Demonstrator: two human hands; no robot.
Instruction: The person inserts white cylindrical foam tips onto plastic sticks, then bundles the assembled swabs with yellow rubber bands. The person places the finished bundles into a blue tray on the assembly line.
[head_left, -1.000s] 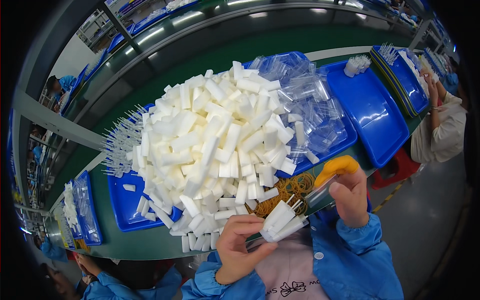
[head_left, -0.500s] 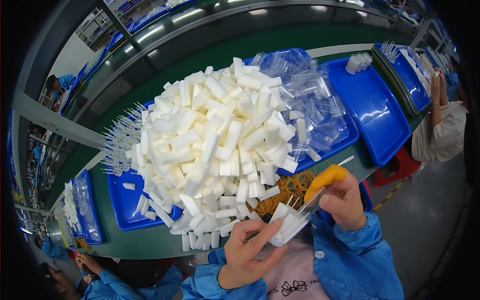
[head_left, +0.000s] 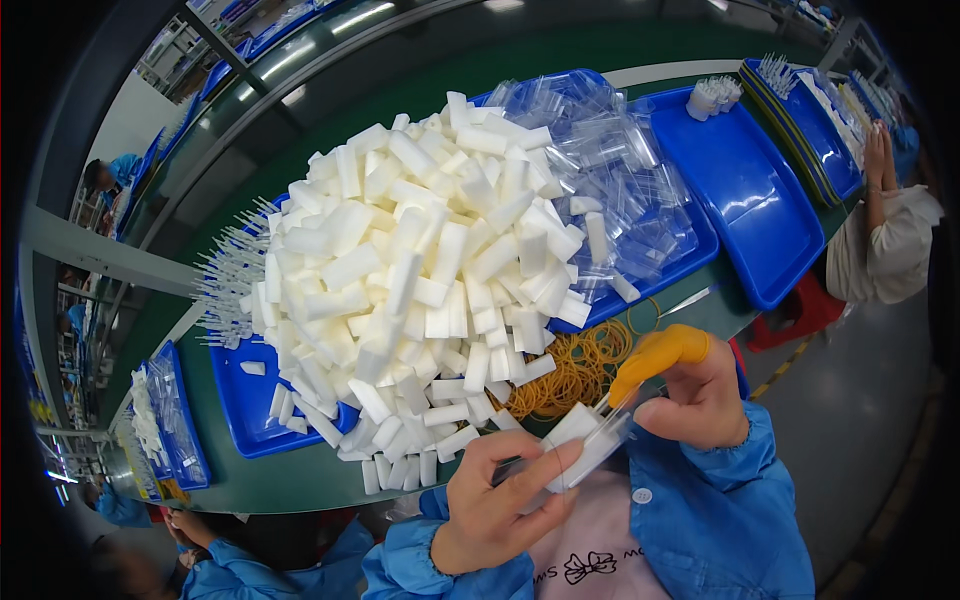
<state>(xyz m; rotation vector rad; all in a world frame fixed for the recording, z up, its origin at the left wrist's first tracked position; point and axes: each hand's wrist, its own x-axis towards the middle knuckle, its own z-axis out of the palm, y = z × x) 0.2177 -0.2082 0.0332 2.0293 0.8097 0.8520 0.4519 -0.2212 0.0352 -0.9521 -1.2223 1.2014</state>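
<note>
In front of my chest, my left hand (head_left: 505,500) pinches a small bundle of white foam blocks (head_left: 578,448) between thumb and fingers. A clear plastic piece (head_left: 612,428) lies along the bundle's right side. My right hand (head_left: 700,400) wears a yellow finger cot (head_left: 660,358) and grips the far end of that clear plastic with thumb and index finger. Thin white tips show just under the yellow finger. Close beyond my hands lies a tangle of tan rubber bands (head_left: 575,372). A large heap of white foam blocks (head_left: 420,260) rises to the left.
Clear plastic sleeves fill a blue tray (head_left: 700,262) behind the heap. Right of it, another blue tray (head_left: 745,205) holds a white cluster at its far end. White pointed tubes (head_left: 235,275) bristle left of the heap. Tweezers (head_left: 688,300) lie by the table edge. Co-workers sit on both sides.
The thin white tips sticking out of the bundle are now mostly covered by the clear plastic and my right fingers. My right hand has turned slightly; the left keeps its hold.
</note>
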